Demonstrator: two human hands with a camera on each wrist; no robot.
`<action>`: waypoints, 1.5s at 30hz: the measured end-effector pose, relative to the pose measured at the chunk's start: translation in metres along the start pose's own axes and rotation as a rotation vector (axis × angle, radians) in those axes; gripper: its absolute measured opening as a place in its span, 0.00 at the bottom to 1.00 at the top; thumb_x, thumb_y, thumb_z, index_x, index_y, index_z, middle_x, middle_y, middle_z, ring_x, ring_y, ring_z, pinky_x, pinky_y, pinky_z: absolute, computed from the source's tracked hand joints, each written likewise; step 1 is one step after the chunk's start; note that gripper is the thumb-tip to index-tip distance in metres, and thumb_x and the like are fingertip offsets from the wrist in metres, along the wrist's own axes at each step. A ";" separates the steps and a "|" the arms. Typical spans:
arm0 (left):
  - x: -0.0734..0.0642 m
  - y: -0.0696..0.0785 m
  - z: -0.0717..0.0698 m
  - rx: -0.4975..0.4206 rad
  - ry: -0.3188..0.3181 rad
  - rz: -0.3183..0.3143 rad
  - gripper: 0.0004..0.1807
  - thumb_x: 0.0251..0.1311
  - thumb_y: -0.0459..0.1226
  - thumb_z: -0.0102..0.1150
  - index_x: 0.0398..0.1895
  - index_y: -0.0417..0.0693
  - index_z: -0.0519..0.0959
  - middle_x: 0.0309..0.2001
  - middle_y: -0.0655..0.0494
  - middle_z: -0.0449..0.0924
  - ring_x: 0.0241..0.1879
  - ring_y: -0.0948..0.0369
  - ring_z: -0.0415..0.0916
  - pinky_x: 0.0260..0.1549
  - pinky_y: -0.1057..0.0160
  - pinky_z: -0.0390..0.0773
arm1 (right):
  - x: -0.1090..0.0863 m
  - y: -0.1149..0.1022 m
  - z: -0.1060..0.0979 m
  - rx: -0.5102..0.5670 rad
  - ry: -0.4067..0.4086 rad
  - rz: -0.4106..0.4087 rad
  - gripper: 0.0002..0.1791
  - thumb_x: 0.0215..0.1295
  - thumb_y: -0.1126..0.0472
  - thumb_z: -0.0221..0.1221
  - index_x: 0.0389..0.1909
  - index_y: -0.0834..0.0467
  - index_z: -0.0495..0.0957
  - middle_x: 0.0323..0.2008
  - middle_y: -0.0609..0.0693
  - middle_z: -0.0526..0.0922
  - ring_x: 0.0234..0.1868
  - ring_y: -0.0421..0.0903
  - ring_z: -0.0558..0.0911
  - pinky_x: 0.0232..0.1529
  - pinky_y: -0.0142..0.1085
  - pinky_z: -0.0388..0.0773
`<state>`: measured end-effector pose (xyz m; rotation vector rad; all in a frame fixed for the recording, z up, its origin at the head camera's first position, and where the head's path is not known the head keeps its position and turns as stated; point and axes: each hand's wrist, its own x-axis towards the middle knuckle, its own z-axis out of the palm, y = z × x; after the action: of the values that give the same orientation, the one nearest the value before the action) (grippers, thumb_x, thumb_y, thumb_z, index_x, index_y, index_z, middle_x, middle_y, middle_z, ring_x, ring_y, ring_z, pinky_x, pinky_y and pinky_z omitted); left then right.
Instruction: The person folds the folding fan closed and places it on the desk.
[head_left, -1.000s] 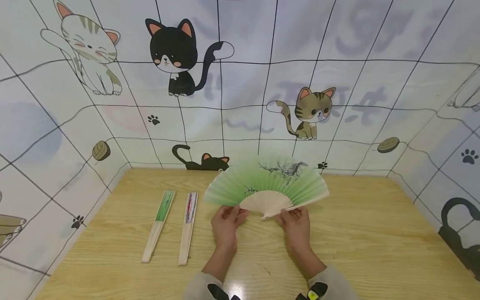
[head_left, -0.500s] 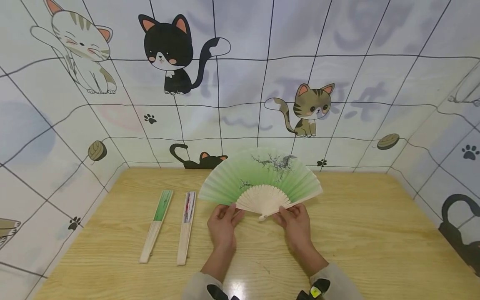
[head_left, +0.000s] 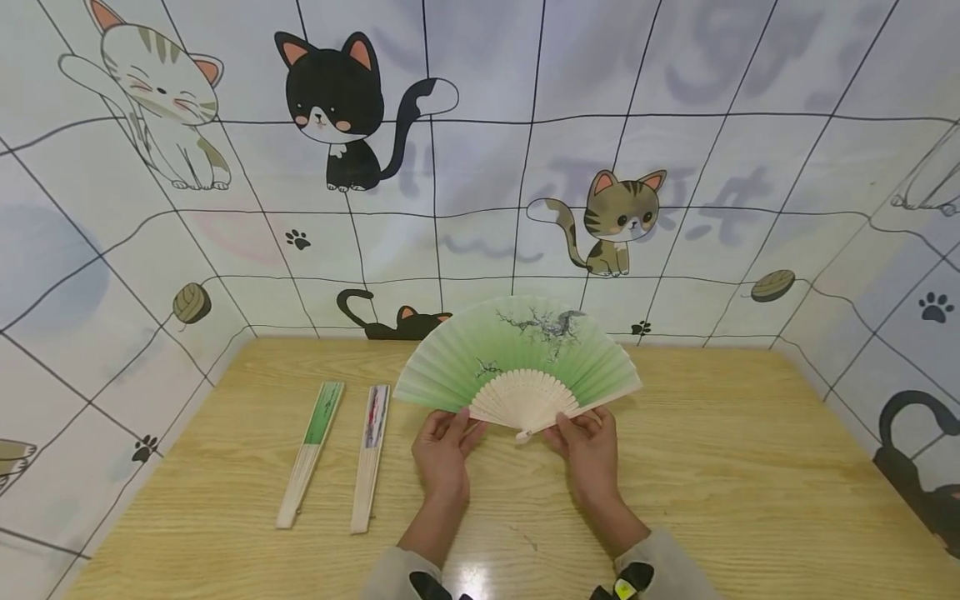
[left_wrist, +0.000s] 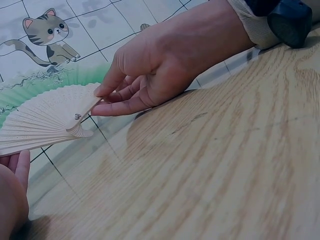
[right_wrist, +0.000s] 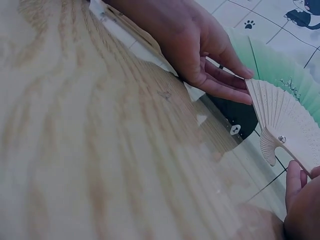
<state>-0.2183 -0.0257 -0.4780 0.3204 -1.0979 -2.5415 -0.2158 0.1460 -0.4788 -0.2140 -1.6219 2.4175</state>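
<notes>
A folding fan is spread wide, with a green leaf, a dark blossom-branch print and pale ribs. My left hand pinches its left outer rib between thumb and fingers. On the other side, my right hand pinches the right outer rib. The pivot end of the fan points down toward me, between the two hands. In the left wrist view, the ribs and rivet of the fan show, held above the table. The right wrist view shows the fan from the opposite side.
Two folded fans lie side by side on the wooden table, left of my hands: a green fan and a white fan with a red and grey print. Behind the table stands a cloth backdrop printed with cats.
Over the last second, the fan's leaf has tipped up to face me more and the fan has shifted slightly left in view. Both hands keep their hold. The folded fans stay put on the table.
</notes>
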 end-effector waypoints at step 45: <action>-0.002 0.001 -0.001 0.046 -0.028 0.001 0.05 0.59 0.24 0.59 0.37 0.29 0.75 0.34 0.41 0.76 0.34 0.54 0.81 0.40 0.48 0.83 | -0.004 0.001 0.001 -0.034 0.023 -0.052 0.37 0.63 0.74 0.59 0.68 0.52 0.54 0.42 0.55 0.67 0.38 0.43 0.78 0.46 0.39 0.82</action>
<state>-0.2159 -0.0260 -0.4774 0.2972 -1.1678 -2.5303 -0.2120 0.1435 -0.4794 -0.2016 -1.6388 2.3427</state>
